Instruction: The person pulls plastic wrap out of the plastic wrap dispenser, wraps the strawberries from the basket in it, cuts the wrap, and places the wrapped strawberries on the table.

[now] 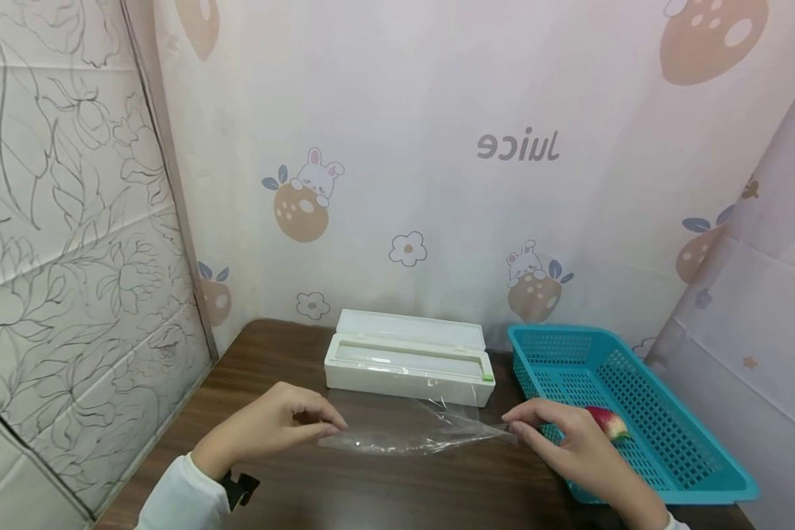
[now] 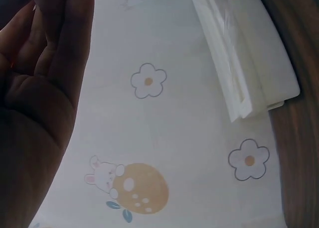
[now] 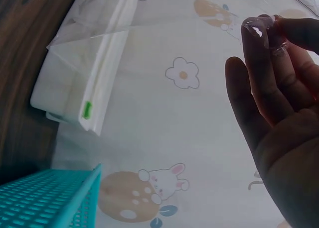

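Note:
A sheet of clear cling film (image 1: 416, 434) stretches over the dark wooden table (image 1: 397, 493), in front of a white film dispenser box (image 1: 407, 366) with its lid up. My left hand (image 1: 274, 425) pinches the film's left end. My right hand (image 1: 573, 442) pinches its right end; the right wrist view shows the film (image 3: 164, 24) caught between thumb and fingertips (image 3: 261, 31). In the left wrist view my left palm (image 2: 37, 103) fills the left side and the dispenser (image 2: 239, 54) lies at upper right.
A teal plastic basket (image 1: 676, 442) stands on the right of the table with a red and white fruit (image 1: 608, 423) inside, just behind my right hand. Patterned curtain walls close in the back and both sides.

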`<state>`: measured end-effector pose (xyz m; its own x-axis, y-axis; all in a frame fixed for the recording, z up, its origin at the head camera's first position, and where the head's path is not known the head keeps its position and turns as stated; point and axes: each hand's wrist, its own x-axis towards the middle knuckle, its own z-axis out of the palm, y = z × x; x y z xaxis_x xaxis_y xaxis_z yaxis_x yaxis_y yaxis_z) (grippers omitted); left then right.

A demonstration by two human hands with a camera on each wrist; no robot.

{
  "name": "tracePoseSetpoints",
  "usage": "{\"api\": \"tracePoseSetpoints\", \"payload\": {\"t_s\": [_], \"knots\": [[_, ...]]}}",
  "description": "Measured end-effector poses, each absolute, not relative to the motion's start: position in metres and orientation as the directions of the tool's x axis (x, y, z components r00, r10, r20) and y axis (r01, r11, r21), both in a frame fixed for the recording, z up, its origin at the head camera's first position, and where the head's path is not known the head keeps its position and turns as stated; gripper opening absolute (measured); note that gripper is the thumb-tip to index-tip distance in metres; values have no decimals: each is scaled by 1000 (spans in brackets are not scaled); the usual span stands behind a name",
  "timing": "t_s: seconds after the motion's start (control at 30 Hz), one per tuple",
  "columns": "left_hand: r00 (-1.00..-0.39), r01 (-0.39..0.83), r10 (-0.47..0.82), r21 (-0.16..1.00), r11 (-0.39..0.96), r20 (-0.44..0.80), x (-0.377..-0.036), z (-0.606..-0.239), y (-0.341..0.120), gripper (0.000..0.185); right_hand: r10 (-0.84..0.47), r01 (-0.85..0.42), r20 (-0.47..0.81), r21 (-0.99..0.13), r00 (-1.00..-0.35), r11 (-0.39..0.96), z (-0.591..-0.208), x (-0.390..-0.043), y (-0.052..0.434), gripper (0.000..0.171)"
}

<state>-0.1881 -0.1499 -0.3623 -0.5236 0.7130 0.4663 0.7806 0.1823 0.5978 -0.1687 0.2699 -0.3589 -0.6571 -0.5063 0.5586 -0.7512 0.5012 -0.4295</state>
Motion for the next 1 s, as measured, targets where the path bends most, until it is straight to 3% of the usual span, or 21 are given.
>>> {"api": "tracePoseSetpoints", "payload": {"t_s": [0.3,0.47,0.57,0.73,1.0], "knots": [[-580,717,711,663,215,397,-177,-358,-143,17,-529,-704,465,-469,-710,533,-373,-169,270,18],[-607,662,734,705,254,305,-192,-392,-148,10,-555,-658,367,-534,-746,531,-387,-168,270,10],[-599,636,766,719,280,232,-200,-418,-151,10,-592,-595,243,-614,-768,520,-400,-167,271,8],[-572,632,801,718,292,178,-202,-440,-151,10,-667,-502,71,-719,-742,481,-422,-169,270,11],[-585,592,800,745,308,135,-203,-456,-150,8,-728,-500,40,-752,-685,429,-452,-173,269,10]]}}
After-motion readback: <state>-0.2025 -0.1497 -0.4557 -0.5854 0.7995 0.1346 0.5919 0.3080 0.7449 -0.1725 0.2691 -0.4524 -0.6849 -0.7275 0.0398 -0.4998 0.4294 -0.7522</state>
